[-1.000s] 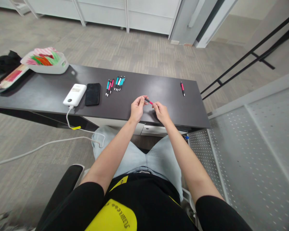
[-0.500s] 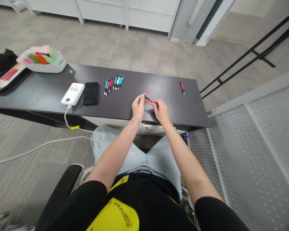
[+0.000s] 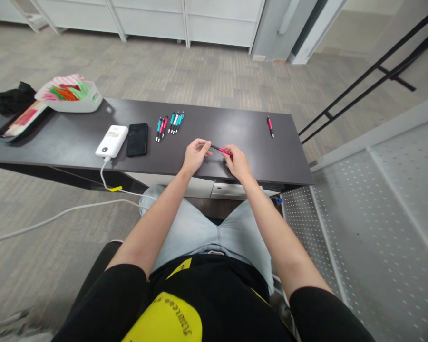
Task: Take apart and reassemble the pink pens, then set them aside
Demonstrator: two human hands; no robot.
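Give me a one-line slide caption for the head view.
Right hand pinches a red pen over the dark desk, left hand at its black tip; more pens lie beyond.

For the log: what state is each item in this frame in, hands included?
held pen, off the desk, gripped at both ends.
left hand, fingertips pinched on the held pen's dark end.
right hand, closed on its red end.
pen cluster, lying flat, side by side on the desk.
lone red pen, lying flat, apart.
phone, flat, screen dark.
power bank, flat, cable plugged in.
basket, filled with colourful items.
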